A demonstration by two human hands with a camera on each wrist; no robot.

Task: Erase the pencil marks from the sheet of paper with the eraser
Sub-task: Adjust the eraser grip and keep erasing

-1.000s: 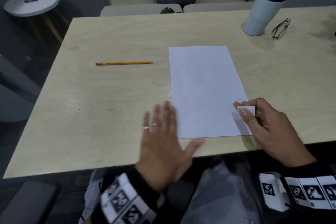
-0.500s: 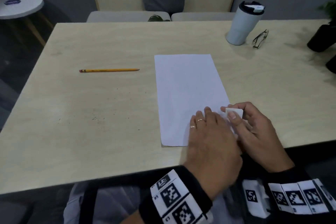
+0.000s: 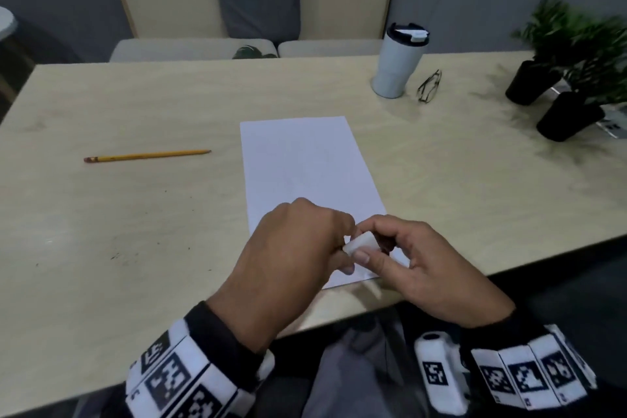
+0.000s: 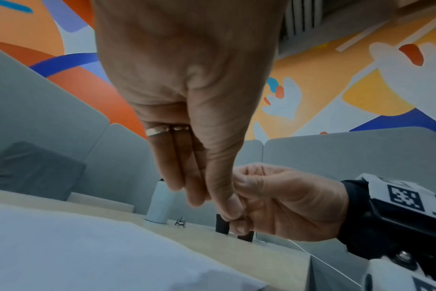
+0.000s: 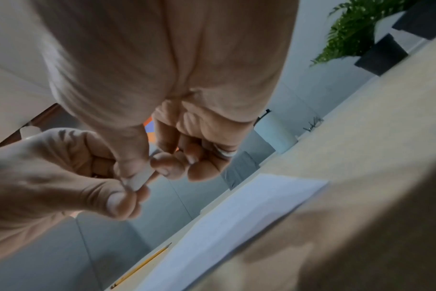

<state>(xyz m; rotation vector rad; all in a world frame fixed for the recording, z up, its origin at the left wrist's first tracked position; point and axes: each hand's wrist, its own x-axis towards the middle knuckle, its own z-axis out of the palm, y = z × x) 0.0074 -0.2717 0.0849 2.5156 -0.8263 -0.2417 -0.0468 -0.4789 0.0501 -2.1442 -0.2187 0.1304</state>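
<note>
Since 0.5 s ago the left hand (image 3: 291, 254) has lifted off the sheet of paper (image 3: 305, 163) and come in against the right hand (image 3: 420, 265), so that both now meet on the eraser (image 3: 361, 243) above the sheet's near right corner. 1 s ago the left hand lay flat and spread on the table (image 3: 135, 214) to its own left, well apart from the eraser.

The right hand pinches the white block between thumb and curled fingers; the left hand's thumb and fingertips close on its other end — the right wrist view shows both thumbs against it. It looks like a re-grip or a cleaning of the eraser's edge, not rubbing yet.

To do this well, settle the eraser firmly in 1 hand with a clean edge turned downward, then free the other hand to press the paper flat before any stroke — a loose sheet would buckle.

The paper lies under and beyond both hands, its near right corner hidden beneath them. Any pencil marks on it are too faint to make out. A pencil (image 3: 147, 155) rests well to the left of the left hand, untouched.
</note>
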